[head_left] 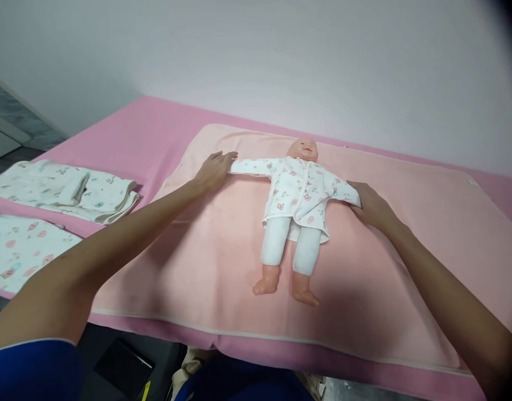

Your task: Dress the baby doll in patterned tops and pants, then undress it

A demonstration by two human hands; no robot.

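Note:
A baby doll (pixel 307 149) lies on its back on a peach-coloured pad, its head toward the wall. It wears a white printed shirt (pixel 296 186) with long sleeves, closed down the front. White cloth covers its legs, and the feet are bare. My left hand (pixel 214 171) is closed at the cuff of the sleeve stretched out to the left. At the other cuff, on the right, my right hand (pixel 373 205) grips the sleeve end. Both of the doll's hands are hidden inside the sleeves or behind my fingers.
The peach pad (pixel 189 267) lies over a pink sheet (pixel 151 120) on a table against a white wall (pixel 256 61). Folded printed cloth (pixel 109 192) and another printed cloth (pixel 25 250) lie at the left. A black object (pixel 124 367) sits below the table's front edge.

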